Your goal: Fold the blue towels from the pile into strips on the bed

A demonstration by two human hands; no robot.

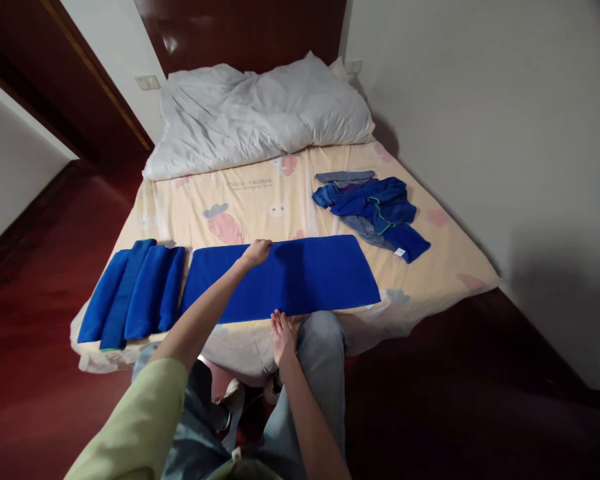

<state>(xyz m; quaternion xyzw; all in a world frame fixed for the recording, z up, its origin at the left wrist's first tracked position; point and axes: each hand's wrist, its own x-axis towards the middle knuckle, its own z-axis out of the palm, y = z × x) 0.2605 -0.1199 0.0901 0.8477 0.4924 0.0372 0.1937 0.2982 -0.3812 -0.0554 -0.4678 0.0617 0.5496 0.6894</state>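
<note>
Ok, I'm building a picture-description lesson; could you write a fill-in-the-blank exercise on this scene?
1. In the picture, long blue cloth bundles lie to the ____ of the flat, rectangular blue cloth.
2. Compared with the left hand, the right hand is ____ from the puffy white bedding.
3. The crumpled blue-and-gray cloth pile lies on the picture's ____-hand side.

Missing words: left; farther; right.

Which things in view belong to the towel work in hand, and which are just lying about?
In the work:
- spread blue towel, left hand at its far edge, right hand at its near edge
- folded blue towels
- crumpled blue and grey cloths, probably

Lying about:
- white bedding
- carrot-print sheet, merely underneath
</note>
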